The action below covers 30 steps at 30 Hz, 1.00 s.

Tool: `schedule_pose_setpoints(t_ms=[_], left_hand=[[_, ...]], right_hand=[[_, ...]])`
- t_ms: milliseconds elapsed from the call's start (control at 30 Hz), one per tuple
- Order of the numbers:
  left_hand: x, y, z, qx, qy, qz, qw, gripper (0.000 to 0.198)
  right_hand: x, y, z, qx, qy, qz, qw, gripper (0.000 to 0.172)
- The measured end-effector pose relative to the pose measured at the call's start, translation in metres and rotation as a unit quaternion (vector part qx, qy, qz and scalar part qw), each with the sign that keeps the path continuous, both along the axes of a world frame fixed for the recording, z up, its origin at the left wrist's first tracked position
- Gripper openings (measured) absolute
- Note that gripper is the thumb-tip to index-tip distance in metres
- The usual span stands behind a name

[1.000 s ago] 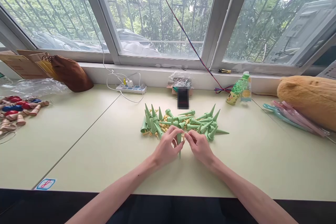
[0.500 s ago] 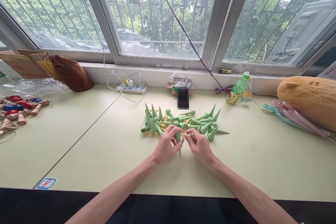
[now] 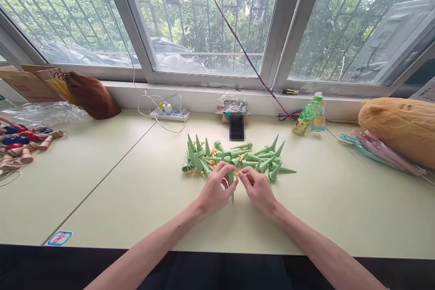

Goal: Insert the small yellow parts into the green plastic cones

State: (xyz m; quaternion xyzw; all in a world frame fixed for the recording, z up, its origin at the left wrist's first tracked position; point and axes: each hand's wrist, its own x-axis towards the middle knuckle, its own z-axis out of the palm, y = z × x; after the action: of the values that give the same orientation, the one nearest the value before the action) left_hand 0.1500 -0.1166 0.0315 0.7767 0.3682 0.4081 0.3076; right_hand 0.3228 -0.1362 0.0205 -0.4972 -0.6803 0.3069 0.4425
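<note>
My left hand (image 3: 215, 190) is closed round a green plastic watering spike (image 3: 231, 177), its pointed end down. Between the fingertips of my right hand (image 3: 261, 191) is a small yellow plastic valve (image 3: 236, 174), held level against or very close to the spike's upper side; contact is too small to make out. Just beyond both hands lies a pile of similar green spikes (image 3: 276, 170), some standing on their wide ends, others on their sides. Small yellow pieces (image 3: 198, 172) are scattered among them.
Behind the pile are a dark pixelated device (image 3: 237, 128) and a power strip (image 3: 171, 114). A green-capped bottle (image 3: 307, 115), pink-and-teal plastic items (image 3: 377, 149) and a tan plush (image 3: 401, 127) stand right. Wooden toys (image 3: 25, 142) lie left. The table's front edge (image 3: 217, 253) is near.
Both hands keep almost the same pose, the spike still in the left. Less of the yellow valve shows between the right fingertips and the spike. The view has shifted very slightly.
</note>
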Motion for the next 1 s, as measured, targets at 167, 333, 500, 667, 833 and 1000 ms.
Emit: schedule_pose_setpoints(t_ms=[167, 333, 500, 667, 833, 1000], left_hand=[[-0.0004, 0.0013, 0.0011, 0.002, 0.001, 0.008, 1.000, 0.020], [-0.0002, 0.0006, 0.0003, 0.000, 0.001, 0.007, 1.000, 0.020], [0.0001, -0.0002, 0.0007, -0.001, 0.002, 0.000, 1.000, 0.020], [0.0005, -0.0011, 0.0010, 0.001, 0.007, 0.001, 1.000, 0.020], [0.0009, -0.0011, 0.0012, 0.007, 0.006, 0.002, 1.000, 0.019], [-0.0003, 0.0010, 0.0003, 0.007, 0.003, 0.011, 1.000, 0.020]], right_hand=[[-0.0005, -0.0008, 0.0019, 0.006, 0.003, 0.007, 1.000, 0.026], [0.0007, 0.0004, -0.0005, 0.005, -0.005, 0.006, 1.000, 0.026], [0.0018, 0.0012, -0.0020, 0.000, 0.000, 0.009, 1.000, 0.026], [0.0020, 0.0012, -0.0018, 0.008, -0.005, 0.009, 1.000, 0.029], [0.0012, 0.0011, -0.0013, 0.010, -0.006, 0.000, 1.000, 0.031], [0.0005, 0.0005, 0.0000, -0.004, 0.012, -0.001, 1.000, 0.028]])
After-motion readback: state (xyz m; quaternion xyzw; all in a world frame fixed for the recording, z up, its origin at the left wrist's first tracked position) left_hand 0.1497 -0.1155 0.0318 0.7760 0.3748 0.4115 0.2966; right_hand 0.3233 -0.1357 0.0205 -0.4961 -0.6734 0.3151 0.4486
